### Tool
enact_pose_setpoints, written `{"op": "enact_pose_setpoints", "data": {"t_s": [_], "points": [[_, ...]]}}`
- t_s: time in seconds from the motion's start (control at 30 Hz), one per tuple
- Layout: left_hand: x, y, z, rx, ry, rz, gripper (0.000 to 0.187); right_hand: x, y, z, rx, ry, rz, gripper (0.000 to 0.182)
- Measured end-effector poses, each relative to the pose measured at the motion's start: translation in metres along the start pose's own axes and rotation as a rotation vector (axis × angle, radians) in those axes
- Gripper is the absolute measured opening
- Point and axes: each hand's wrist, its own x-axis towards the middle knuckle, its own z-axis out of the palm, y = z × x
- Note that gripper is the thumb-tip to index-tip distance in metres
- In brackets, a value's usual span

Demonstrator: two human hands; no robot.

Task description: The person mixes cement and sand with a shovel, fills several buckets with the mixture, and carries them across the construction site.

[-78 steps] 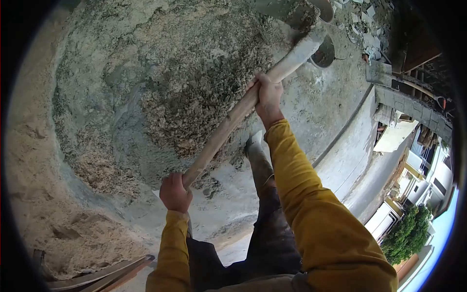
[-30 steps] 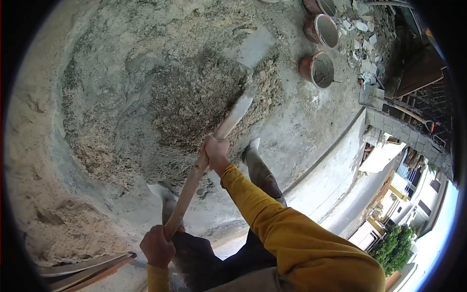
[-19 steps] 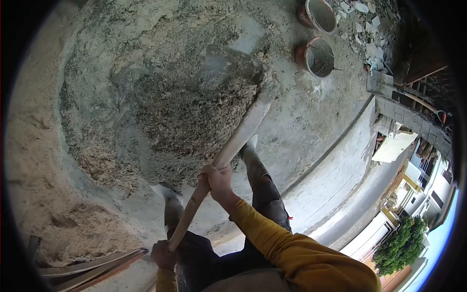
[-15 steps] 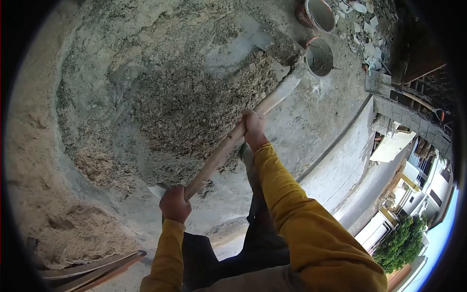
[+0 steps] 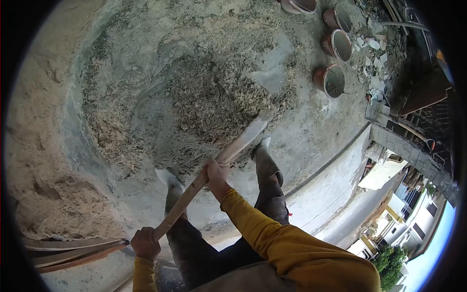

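My left hand (image 5: 145,243) is closed around the butt end of a shovel's wooden handle (image 5: 189,194), low at the left. Farther up the same handle, my right hand (image 5: 218,176) grips it, about midway along. The shaft slants up and to the right towards a heap of damp, crumbly mortar mix (image 5: 209,100). Its far end meets the right side of the heap, and the blade is hidden there. My two boots (image 5: 265,163) stand on the near side of the heap, one on each side of the handle.
Several buckets (image 5: 335,46), some visibly holding grey mix, stand at upper right near broken rubble (image 5: 377,63). Another shovel (image 5: 413,129) rests by a low block wall (image 5: 413,138). Sand (image 5: 63,209) lies left; boards (image 5: 78,253) lie at lower left.
Both hands and the shovel have drawn back down and left. The blade, visible before near the buckets, is now out of sight at the heap. My view has shifted, showing more buckets and both boots.
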Motion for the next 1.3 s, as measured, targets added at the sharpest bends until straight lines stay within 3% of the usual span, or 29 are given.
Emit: {"op": "enact_pose_setpoints", "data": {"t_s": [0.13, 0.23, 0.27, 0.3, 0.33, 0.4, 0.47, 0.57, 0.73, 0.8, 0.87, 0.93, 1.03, 1.1, 1.17, 1.3], "points": [[-0.083, -0.032, 0.01, -0.065, 0.015, -0.034, 0.023, -0.092, 0.005, -0.028, 0.044, -0.135, 0.004, 0.011], [-0.138, -0.002, -0.023, -0.2, -0.045, -0.138, 0.021, -0.144, -0.02, -0.072, 0.073, -0.35, 0.132, 0.011], [-0.171, -0.005, -0.021, -0.249, -0.123, -0.185, 0.016, -0.15, -0.028, -0.085, 0.08, -0.407, 0.184, 0.012], [-0.174, 0.03, -0.044, -0.272, -0.169, -0.274, 0.011, -0.151, -0.043, -0.087, 0.12, -0.377, 0.208, 0.013], [-0.183, 0.043, -0.055, -0.45, -0.377, -0.456, 0.01, -0.146, -0.055, -0.086, 0.16, -0.344, 0.239, 0.014], [-0.236, 0.028, 0.004, -0.535, -0.712, -0.493, 0.082, -0.105, -0.059, -0.072, 0.103, -0.388, 0.182, 0.015], [-0.119, 0.095, -0.014, -0.657, -0.683, -0.595, 0.012, -0.032, -0.058, -0.039, 0.007, -0.385, 0.145, 0.018], [-0.064, 0.127, 0.029, -0.732, -0.71, -0.592, 0.025, 0.033, -0.069, -0.012, -0.268, -0.335, 0.106, 0.02], [-0.046, 0.187, 0.041, -0.957, -0.58, -0.435, 0.027, 0.019, -0.138, -0.036, -0.327, -0.353, -0.131, 0.019], [-0.033, 0.181, 0.065, -0.935, -0.586, -0.324, 0.03, 0.016, -0.172, -0.031, -0.282, -0.33, -0.227, 0.016], [0.014, 0.166, 0.069, -0.991, -0.458, -0.249, 0.03, 0.024, -0.203, -0.007, -0.288, -0.313, -0.33, 0.016], [0.078, 0.147, 0.04, -0.896, -0.482, -0.351, 0.027, 0.043, -0.217, 0.034, -0.336, -0.293, -0.39, 0.019], [0.033, 0.128, 0.04, -0.948, -0.35, -0.387, 0.025, 0.061, -0.149, 0.071, -0.345, -0.361, -0.205, 0.014], [-0.021, 0.137, 0.048, -1.019, -0.293, -0.438, 0.019, 0.06, -0.093, 0.062, -0.517, -0.38, -0.172, 0.018], [-0.06, 0.153, 0.026, -1.004, -0.545, -0.546, 0.029, 0.035, -0.071, 0.025, -0.464, -0.405, -0.109, 0.019], [-0.098, 0.173, 0.005, -1.023, -0.616, -0.526, 0.03, -0.024, -0.097, -0.036, -0.394, -0.406, -0.035, 0.017]]}}
